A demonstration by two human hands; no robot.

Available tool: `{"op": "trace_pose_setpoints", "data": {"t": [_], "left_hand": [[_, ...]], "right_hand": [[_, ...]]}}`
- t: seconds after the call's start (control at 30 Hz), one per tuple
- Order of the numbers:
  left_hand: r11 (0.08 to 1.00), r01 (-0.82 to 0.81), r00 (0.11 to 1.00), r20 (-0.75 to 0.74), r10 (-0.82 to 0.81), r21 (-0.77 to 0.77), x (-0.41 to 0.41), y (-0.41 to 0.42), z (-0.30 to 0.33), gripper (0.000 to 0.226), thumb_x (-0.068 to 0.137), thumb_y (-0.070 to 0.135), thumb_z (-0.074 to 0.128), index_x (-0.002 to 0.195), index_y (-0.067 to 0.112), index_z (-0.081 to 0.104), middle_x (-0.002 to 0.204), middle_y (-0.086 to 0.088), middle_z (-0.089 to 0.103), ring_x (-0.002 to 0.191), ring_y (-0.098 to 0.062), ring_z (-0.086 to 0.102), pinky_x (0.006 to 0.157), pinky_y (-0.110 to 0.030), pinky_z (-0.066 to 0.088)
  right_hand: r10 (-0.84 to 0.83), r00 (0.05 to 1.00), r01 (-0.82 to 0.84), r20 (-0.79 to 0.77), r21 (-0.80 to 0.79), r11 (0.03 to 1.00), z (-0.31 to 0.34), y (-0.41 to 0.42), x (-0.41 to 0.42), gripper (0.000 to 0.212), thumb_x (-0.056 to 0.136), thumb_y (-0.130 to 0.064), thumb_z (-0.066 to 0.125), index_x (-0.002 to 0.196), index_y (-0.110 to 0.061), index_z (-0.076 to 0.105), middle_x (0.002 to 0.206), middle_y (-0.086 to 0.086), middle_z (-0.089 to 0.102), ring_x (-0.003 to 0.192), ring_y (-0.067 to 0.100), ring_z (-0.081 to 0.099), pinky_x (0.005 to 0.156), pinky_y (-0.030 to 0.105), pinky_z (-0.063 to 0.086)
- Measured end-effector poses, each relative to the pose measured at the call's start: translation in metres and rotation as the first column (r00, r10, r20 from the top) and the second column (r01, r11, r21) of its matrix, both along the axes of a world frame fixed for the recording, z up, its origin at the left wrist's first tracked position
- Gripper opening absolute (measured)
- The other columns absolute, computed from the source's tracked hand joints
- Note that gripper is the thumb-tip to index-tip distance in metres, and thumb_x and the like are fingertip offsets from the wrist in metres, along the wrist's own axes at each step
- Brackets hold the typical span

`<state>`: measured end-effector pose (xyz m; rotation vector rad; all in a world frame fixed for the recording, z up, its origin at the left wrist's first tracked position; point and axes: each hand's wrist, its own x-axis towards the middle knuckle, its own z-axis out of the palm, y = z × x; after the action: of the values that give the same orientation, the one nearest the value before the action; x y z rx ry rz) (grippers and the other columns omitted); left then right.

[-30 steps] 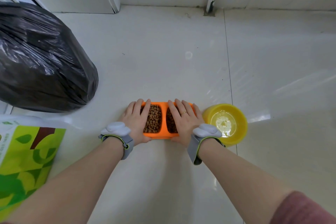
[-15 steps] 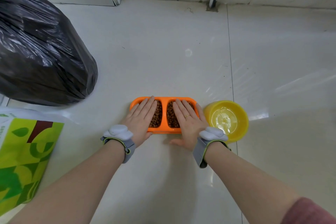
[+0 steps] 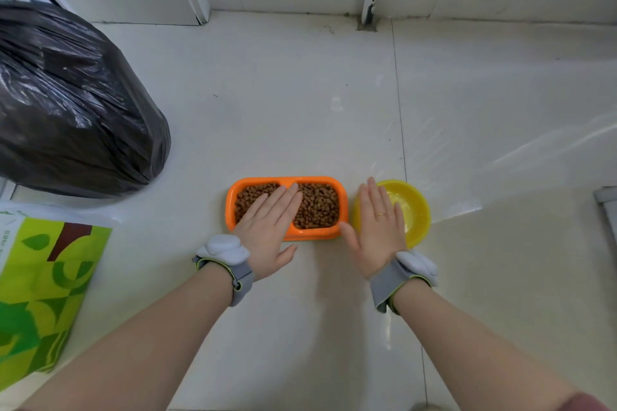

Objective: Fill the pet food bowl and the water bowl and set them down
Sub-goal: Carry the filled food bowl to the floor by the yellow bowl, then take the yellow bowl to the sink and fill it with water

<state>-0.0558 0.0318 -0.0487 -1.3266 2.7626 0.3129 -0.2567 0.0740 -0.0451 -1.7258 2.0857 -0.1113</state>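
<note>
head view: orange food bowl (image 3: 287, 207) holds brown kibble.

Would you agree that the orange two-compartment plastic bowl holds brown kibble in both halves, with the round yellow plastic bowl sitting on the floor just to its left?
Not quite: the head view shows the round yellow plastic bowl on the right of the orange two-compartment plastic bowl, not the left. The brown kibble does fill both halves, on the floor.

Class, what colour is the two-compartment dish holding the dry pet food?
Orange: the food dish shows best in the head view, the only one.
</note>
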Motion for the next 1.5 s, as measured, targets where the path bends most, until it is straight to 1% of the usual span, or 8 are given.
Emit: {"op": "trace_pose_setpoints", "data": {"t": [0.2, 0.3, 0.57, 0.67, 1.13, 1.23, 1.37, 1.5], "left_hand": [[0.991, 0.123, 0.991, -0.062, -0.120, 0.049, -0.073, 0.012, 0.003, 0.051, 0.070, 0.034, 0.043, 0.113, 0.012, 0.057, 0.127, -0.009, 0.059, 0.117, -0.027, 0.055, 0.092, -0.040, 0.048], [0.987, 0.110, 0.992, -0.072, -0.102, 0.121, -0.095, 0.011, 0.006, 0.050, 0.077, 0.027, 0.055, 0.123, 0.011, 0.051, 0.141, -0.009, 0.045, 0.128, -0.031, 0.043, 0.101, -0.043, 0.039], [0.979, 0.111, 0.994, -0.003, -0.112, 0.173, -0.121, 0.000, -0.001, 0.047, 0.081, 0.028, 0.046, 0.120, 0.004, 0.055, 0.134, -0.019, 0.050, 0.123, -0.040, 0.047, 0.097, -0.051, 0.041], [0.970, 0.100, 0.995, 0.003, -0.103, 0.221, -0.123, -0.005, -0.003, 0.052, 0.088, 0.031, 0.038, 0.133, 0.005, 0.040, 0.149, -0.016, 0.028, 0.138, -0.036, 0.023, 0.111, -0.045, 0.021], [0.952, 0.003, 0.997, -0.078, 0.022, 0.306, -0.131, -0.024, 0.017, 0.051, 0.096, 0.021, 0.035, 0.143, 0.018, 0.016, 0.153, -0.011, 0.015, 0.140, -0.026, 0.016, 0.114, -0.038, 0.018], [0.806, -0.203, 0.910, -0.198, 0.365, 0.556, -0.133, -0.028, 0.045, 0.058, 0.094, 0.028, 0.043, 0.143, 0.013, 0.015, 0.151, -0.011, 0.024, 0.138, -0.025, 0.025, 0.113, -0.034, 0.020], [0.134, -0.261, 0.467, 0.004, 0.884, 0.956, -0.129, -0.025, 0.115, 0.068, 0.078, 0.050, 0.059, 0.136, 0.025, 0.033, 0.142, -0.006, 0.042, 0.124, -0.027, 0.045, 0.105, -0.046, 0.038], [0.166, -0.234, 0.507, -0.025, 0.862, 0.958, -0.116, -0.010, 0.198, 0.053, 0.087, 0.028, 0.056, 0.134, 0.019, 0.035, 0.127, -0.012, 0.054, 0.112, -0.029, 0.055, 0.091, -0.046, 0.049]], "right_hand": [[-0.541, 0.841, 0.538, -0.004, 0.102, 0.836, 0.000, 0.032, -0.068, 0.062, 0.091, -0.025, 0.047, 0.145, -0.010, 0.021, 0.154, 0.012, 0.021, 0.135, 0.033, 0.031, 0.104, 0.040, 0.033], [-0.702, 0.701, 0.673, 0.122, 0.211, 0.709, 0.004, 0.029, -0.081, 0.059, 0.093, -0.020, 0.043, 0.145, -0.010, 0.018, 0.140, 0.023, 0.036, 0.117, 0.041, 0.048, 0.092, 0.043, 0.041], [-0.633, 0.743, 0.487, 0.218, 0.471, 0.735, 0.009, 0.020, -0.075, 0.047, 0.098, -0.033, 0.035, 0.136, -0.006, 0.030, 0.127, 0.024, 0.053, 0.114, 0.039, 0.053, 0.077, 0.036, 0.039], [-0.678, 0.696, 0.521, 0.236, 0.483, 0.704, 0.005, 0.017, -0.070, 0.048, 0.097, -0.031, 0.037, 0.137, -0.006, 0.027, 0.125, 0.025, 0.054, 0.112, 0.040, 0.054, 0.077, 0.037, 0.041], [-0.605, 0.766, 0.480, 0.217, 0.433, 0.763, 0.019, 0.000, -0.085, 0.036, 0.093, -0.012, 0.036, 0.127, -0.006, 0.037, 0.085, 0.016, 0.048, 0.075, 0.031, 0.046, 0.065, 0.037, 0.039], [-0.563, 0.802, 0.466, 0.200, 0.381, 0.799, 0.053, -0.003, -0.087, 0.035, 0.093, -0.013, 0.035, 0.127, -0.007, 0.037, 0.083, 0.017, 0.048, 0.073, 0.032, 0.047, 0.073, 0.043, 0.048], [-0.537, 0.813, 0.439, 0.223, 0.372, 0.818, 0.129, 0.003, -0.082, 0.035, 0.092, -0.012, 0.034, 0.126, -0.009, 0.038, 0.081, 0.016, 0.050, 0.071, 0.031, 0.048, 0.066, 0.039, 0.044], [-0.539, 0.793, 0.412, 0.285, 0.401, 0.818, 0.220, 0.015, -0.081, 0.038, 0.092, -0.016, 0.038, 0.131, -0.014, 0.039, 0.093, 0.021, 0.061, 0.082, 0.037, 0.057, 0.072, 0.039, 0.048]]}}
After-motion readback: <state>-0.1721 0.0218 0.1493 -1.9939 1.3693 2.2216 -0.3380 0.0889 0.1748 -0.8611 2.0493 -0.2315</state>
